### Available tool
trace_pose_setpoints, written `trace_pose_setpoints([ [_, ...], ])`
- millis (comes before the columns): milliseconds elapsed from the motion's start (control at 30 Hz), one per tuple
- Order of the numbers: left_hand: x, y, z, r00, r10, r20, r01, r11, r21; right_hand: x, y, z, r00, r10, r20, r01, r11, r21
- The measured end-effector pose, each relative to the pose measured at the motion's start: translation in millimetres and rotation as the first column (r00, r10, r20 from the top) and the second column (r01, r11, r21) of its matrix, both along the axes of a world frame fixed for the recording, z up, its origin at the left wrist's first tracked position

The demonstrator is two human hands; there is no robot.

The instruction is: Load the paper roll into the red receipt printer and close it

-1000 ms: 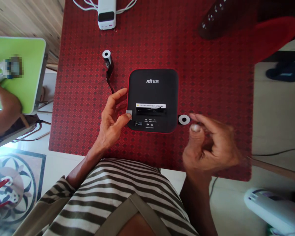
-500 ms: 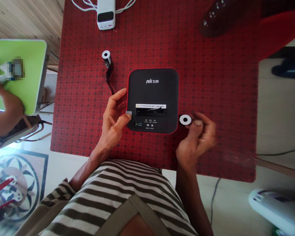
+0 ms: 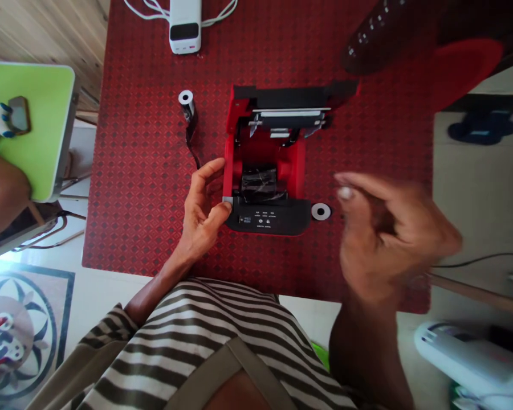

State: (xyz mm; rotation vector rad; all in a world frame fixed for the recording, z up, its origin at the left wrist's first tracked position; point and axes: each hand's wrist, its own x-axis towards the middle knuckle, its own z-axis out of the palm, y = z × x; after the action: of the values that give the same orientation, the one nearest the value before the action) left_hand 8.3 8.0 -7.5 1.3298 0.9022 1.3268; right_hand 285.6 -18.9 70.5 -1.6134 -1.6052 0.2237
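**Compact thermal printer (image 3: 267,223) open on the worktop (image 3: 145,171), lid (image 3: 290,98) swung back**
Its red bay holds a black roll (image 3: 256,185) under clear film. The left hand's (image 3: 200,219) thumb sits on a grey tab (image 3: 227,199) at the near left corner. A white disc (image 3: 320,212) lies just right of the printer; a silver spool (image 3: 187,103) with black strip (image 3: 191,136) lies left, farther off.

one open black-and-red printer (image 3: 263,154) at centre, one roll with a black strip (image 3: 187,103) at its upper left, one white ring (image 3: 320,212) at its right, one white power bank (image 3: 185,28) at top, one left hand (image 3: 200,213), one right hand (image 3: 391,236).
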Motion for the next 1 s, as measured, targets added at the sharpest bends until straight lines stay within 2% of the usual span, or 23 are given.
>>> trace_pose_setpoints([
  [33, -0.8, 0.3, 0.5, 1.0, -0.004, 0.0, 0.004, 1.0, -0.002, -0.4, 11.5, 10.3, 0.993, 0.097, 0.063, -0.1, 0.994, 0.04],
  [67, -1.6, 0.2, 1.3, 1.0, -0.01, -0.002, 0.01, 1.0, -0.008, -2.2, 24.1, 17.9, 0.969, 0.215, 0.123, -0.219, 0.975, 0.021],
  [100, -2.3, -0.3, 2.3, 1.0, -0.015, -0.003, 0.015, 1.0, -0.017, -5.2, 36.9, 22.7, 0.927, 0.332, 0.172, -0.336, 0.942, -0.007],
  [167, -3.2, -2.1, 4.6, 1.0, -0.02, -0.007, 0.02, 0.999, -0.039, -12.9, 61.1, 25.5, 0.834, 0.497, 0.24, -0.484, 0.868, -0.115],
  [300, -2.1, -6.3, 8.5, 0.999, -0.028, -0.018, 0.027, 0.997, -0.074, -26.9, 91.7, 21.9, 0.711, 0.623, 0.325, -0.513, 0.777, -0.365],
  [433, -0.2, -8.4, 12.1, 0.999, -0.033, -0.04, 0.029, 0.996, -0.09, -35.5, 101.2, 25.9, 0.61, 0.692, 0.385, -0.46, 0.705, -0.54],
  [600, 0.1, -8.6, 15.2, 0.998, -0.025, -0.064, 0.018, 0.995, -0.095, -42.1, 104.9, 23.8, 0.583, 0.698, 0.417, -0.442, 0.702, -0.558],
  [800, 1.6, -8.3, 13.2, 1.0, 0.002, -0.009, -0.003, 0.995, -0.095, -37.3, 105.0, 4.5, 0.714, 0.631, 0.303, -0.527, 0.77, -0.361],
  [900, 2.6, -8.5, 11.8, 1.0, 0.011, -0.001, -0.011, 0.995, -0.097, -33.2, 102.2, 8.1, 0.735, 0.592, 0.33, -0.502, 0.803, -0.322],
  [1000, 2.4, -8.2, 11.7, 1.0, 0.016, 0.005, -0.015, 0.995, -0.094, -31.0, 98.0, 17.5, 0.735, 0.582, 0.348, -0.495, 0.811, -0.31],
])
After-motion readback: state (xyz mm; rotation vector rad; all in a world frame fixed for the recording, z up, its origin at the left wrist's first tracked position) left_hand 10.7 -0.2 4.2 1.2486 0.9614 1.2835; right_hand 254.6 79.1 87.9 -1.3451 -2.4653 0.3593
